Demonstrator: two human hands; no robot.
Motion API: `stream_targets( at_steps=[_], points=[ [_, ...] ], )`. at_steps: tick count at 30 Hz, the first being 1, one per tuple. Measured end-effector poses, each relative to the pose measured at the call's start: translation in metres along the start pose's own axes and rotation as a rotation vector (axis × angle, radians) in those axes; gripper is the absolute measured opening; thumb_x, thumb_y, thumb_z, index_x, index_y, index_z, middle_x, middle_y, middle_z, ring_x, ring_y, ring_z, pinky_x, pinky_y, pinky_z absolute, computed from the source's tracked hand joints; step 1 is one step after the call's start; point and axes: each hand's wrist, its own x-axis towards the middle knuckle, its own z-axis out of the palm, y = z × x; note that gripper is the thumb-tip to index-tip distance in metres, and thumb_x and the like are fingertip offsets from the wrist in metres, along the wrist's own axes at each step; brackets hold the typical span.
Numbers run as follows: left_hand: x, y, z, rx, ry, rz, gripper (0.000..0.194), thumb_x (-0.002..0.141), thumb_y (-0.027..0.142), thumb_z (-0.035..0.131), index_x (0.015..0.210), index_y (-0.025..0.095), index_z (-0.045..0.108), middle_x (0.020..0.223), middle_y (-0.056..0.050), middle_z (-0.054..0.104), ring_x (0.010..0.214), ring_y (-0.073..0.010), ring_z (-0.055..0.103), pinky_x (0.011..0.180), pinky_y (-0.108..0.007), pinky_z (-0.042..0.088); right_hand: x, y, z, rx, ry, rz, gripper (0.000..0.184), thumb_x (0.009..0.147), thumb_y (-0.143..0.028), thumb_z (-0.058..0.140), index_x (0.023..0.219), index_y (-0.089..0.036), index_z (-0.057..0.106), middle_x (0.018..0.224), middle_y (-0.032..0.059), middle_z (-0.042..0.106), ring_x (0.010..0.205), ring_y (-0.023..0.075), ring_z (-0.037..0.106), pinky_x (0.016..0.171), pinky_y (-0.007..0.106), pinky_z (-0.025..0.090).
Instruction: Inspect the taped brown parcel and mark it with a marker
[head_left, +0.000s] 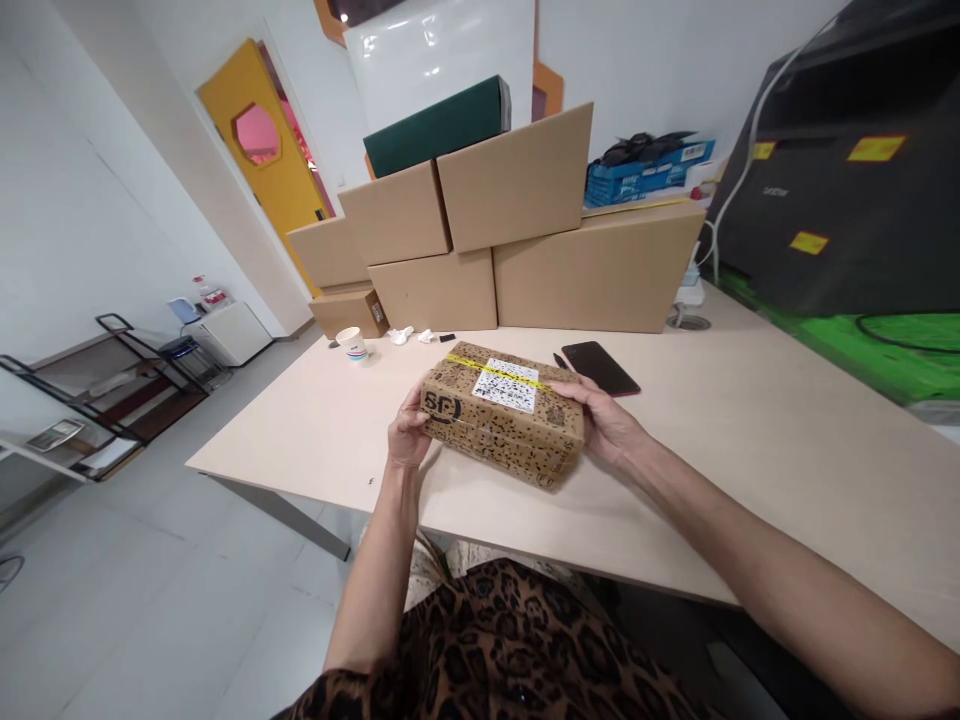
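Observation:
A brown cardboard box (495, 435) is held between both hands, tilted, above the near part of the table (300, 430). Black speckles cover its sides, and a yellow tape strip and a white speckled label (506, 386) lie on its top. My left hand (409, 425) grips the left end beside dark printed letters. On the right end, my right hand (604, 415) is closed round the box, its thumb on the upper edge. Behind that hand lies a dark tablet-like device (600, 368), with a small black pen-like item by its left edge.
Large plain cartons (585, 275) stand stacked along the far table edge, topped by a dark green box (439, 125). A paper cup (351, 345) and crumpled white tissues (401, 336) sit at the far left. A blue crate (630, 183) stands behind the cartons.

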Motion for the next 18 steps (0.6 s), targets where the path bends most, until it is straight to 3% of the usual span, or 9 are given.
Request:
stream_targets(
  at_steps=[2, 6, 10, 13, 18],
  points=[
    [0.002, -0.003, -0.001, -0.019, 0.036, 0.021, 0.058, 0.057, 0.027, 0.076, 0.114, 0.019, 0.077, 0.129, -0.009, 0.079, 0.142, -0.0389, 0.059, 0.118, -0.047, 0.048, 0.001, 0.003, 0.000, 0.038, 0.055, 0.015, 0.053, 0.060, -0.029, 0.090, 0.108, -0.029, 0.068, 0.109, 0.0025, 0.079, 0.106, 0.0290, 0.074, 0.090, 0.046, 0.062],
    [0.006, -0.013, 0.004, -0.023, 0.138, -0.034, 0.034, 0.080, 0.044, 0.076, 0.104, 0.019, 0.078, 0.120, -0.009, 0.082, 0.143, -0.0337, 0.059, 0.123, -0.045, 0.045, -0.001, 0.007, 0.002, 0.043, 0.045, -0.221, 0.064, 0.061, -0.034, 0.091, 0.119, -0.033, 0.064, 0.135, 0.0017, 0.070, 0.131, 0.0317, 0.064, 0.111, 0.052, 0.054],
    [0.006, -0.018, 0.013, -0.050, 0.214, -0.154, 0.026, 0.097, 0.042, 0.066, 0.103, 0.020, 0.077, 0.108, -0.008, 0.084, 0.131, -0.0288, 0.069, 0.121, -0.044, 0.047, -0.004, 0.007, 0.001, -0.076, -0.021, -0.455, 0.074, 0.070, -0.043, 0.090, 0.135, -0.035, 0.056, 0.150, 0.0046, 0.060, 0.146, 0.0326, 0.052, 0.126, 0.055, 0.038],
    [0.005, -0.018, 0.017, -0.079, 0.288, -0.175, 0.030, 0.104, 0.039, 0.056, 0.099, 0.018, 0.077, 0.094, -0.007, 0.083, 0.117, -0.0267, 0.076, 0.114, -0.042, 0.053, -0.007, 0.005, 0.001, -0.176, -0.100, -0.574, 0.080, 0.074, -0.047, 0.089, 0.143, -0.035, 0.051, 0.157, 0.0076, 0.053, 0.148, 0.0338, 0.050, 0.128, 0.055, 0.036],
    [0.015, -0.007, 0.018, -0.142, 0.407, 0.074, 0.041, 0.105, 0.049, 0.050, 0.095, 0.018, 0.075, 0.090, -0.007, 0.081, 0.094, -0.0227, 0.078, 0.094, -0.036, 0.060, -0.009, 0.007, 0.004, -0.302, -0.195, -0.602, 0.091, 0.082, -0.057, 0.082, 0.158, -0.038, 0.035, 0.168, 0.0095, 0.040, 0.152, 0.0341, 0.044, 0.128, 0.054, 0.035]
  ],
)
